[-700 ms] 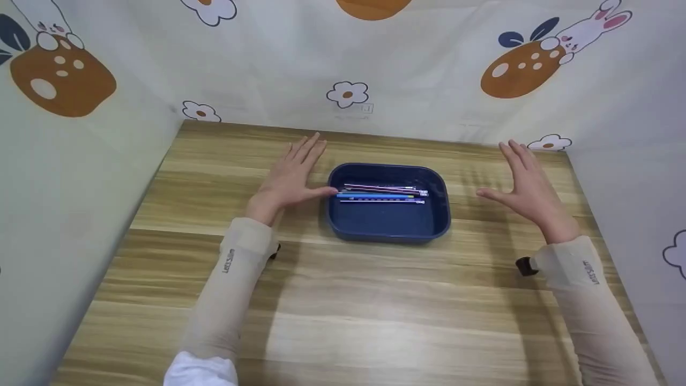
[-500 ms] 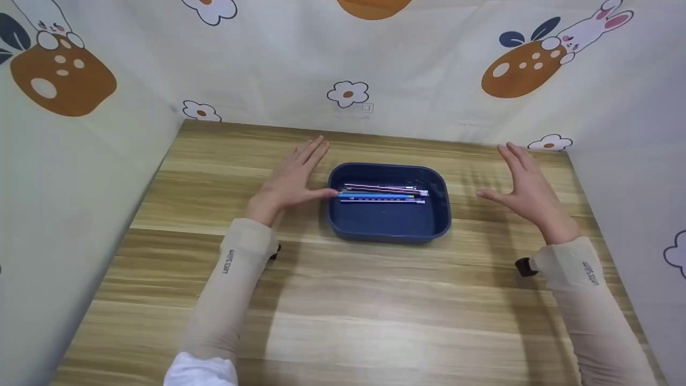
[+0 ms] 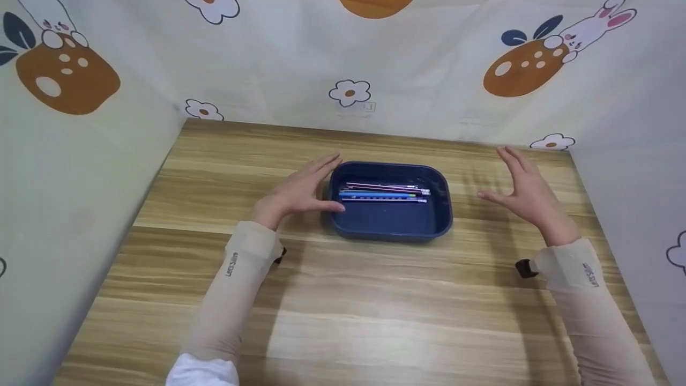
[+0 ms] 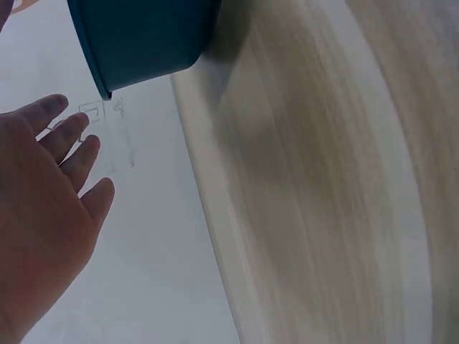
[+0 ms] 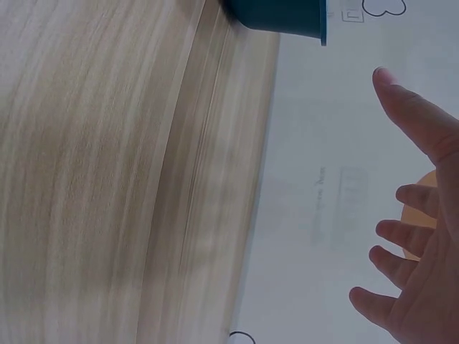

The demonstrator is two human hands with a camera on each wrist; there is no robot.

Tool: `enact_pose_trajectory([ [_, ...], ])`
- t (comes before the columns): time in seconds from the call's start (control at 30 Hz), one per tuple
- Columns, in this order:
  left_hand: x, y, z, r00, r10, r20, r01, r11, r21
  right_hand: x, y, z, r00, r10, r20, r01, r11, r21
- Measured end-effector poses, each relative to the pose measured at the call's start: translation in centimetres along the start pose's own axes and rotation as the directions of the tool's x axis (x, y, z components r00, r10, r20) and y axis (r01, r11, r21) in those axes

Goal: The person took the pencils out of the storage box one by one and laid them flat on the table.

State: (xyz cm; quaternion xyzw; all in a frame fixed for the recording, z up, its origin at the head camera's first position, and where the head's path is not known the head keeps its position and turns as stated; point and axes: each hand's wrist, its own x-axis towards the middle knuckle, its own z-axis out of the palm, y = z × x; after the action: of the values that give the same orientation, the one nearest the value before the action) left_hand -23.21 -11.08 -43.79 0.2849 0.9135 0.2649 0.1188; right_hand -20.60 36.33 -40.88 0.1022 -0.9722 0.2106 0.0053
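Note:
A dark blue rectangular bin (image 3: 386, 225) stands on the wooden table, with several pencils (image 3: 383, 194) lying side by side in it, one of them bright blue. My left hand (image 3: 300, 193) is at the bin's left end, thumb and fingers spread apart; in the head view its thumb tip overlaps the left rim. The left wrist view has that hand (image 4: 50, 193) beside the bin's wall (image 4: 143, 43), nothing in its grasp. To the right of the bin, apart from it, my right hand (image 3: 530, 195) hovers with thumb and fingers spread, holding nothing.
The wood-grained table (image 3: 343, 311) is bordered by a pale printed cloth at the back (image 3: 278, 69) and by cloth sides at left (image 3: 107, 177) and right (image 3: 632, 177). A small black wrist camera (image 3: 526, 268) sits on the right wrist.
My left hand has moved a little right and turned, its fingers now closer to the bin's left rim and its thumb lower over it. The right hand has barely moved.

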Motion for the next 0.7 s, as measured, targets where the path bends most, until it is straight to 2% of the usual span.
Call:
enact_pose_trajectory([
  [0.43, 0.2, 0.1, 1.6, 0.997, 0.022, 0.078, -0.019, 0.999, -0.041, -0.2, -0.2, 0.4, 1.000, -0.004, 0.011, 0.004, 1.000, 0.015],
  [0.7, 0.2, 0.0, 1.6, 0.996, 0.003, 0.093, 0.001, 0.999, -0.039, -0.1, -0.5, 0.7, 1.000, -0.009, 0.014, 0.009, 1.000, 0.008],
])
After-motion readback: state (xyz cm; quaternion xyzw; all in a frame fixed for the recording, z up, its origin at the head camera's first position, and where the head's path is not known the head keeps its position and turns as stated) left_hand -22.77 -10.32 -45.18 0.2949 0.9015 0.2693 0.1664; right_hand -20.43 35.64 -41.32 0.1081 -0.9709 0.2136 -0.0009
